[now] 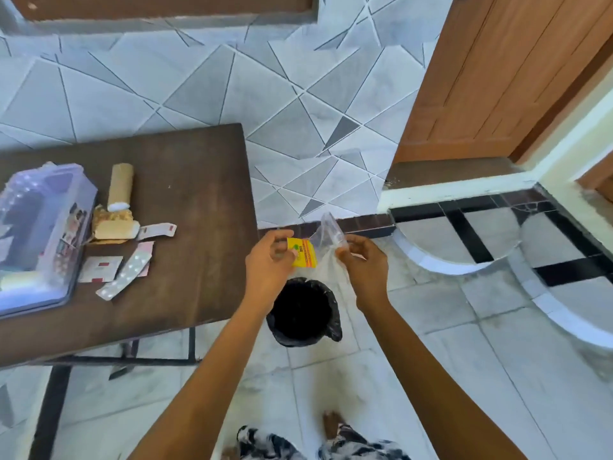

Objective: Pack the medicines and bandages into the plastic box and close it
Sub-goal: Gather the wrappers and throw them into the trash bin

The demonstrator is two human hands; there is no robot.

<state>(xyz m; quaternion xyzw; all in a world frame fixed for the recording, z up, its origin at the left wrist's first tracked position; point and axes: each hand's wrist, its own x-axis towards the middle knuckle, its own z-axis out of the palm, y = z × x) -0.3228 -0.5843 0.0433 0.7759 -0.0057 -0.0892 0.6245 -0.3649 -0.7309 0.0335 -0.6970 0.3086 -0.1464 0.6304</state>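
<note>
My left hand [268,267] pinches a small yellow medicine packet [303,253] off the table's right edge, above a bin. My right hand [365,263] grips a clear plastic bag [328,232] that touches the packet. On the brown table [185,200] at the left stands the clear plastic box [36,234], holding some items, with its lid lying beside it. Beside the box lie a rolled bandage [120,185], a torn brown wrapper [111,224], blister strips [127,277] and flat sachets [99,267].
A black-lined waste bin [303,312] stands on the floor just below my hands. A wooden door [497,78] is at the upper right, with a tiled step under it. The table's metal legs [49,410] reach the floor at lower left.
</note>
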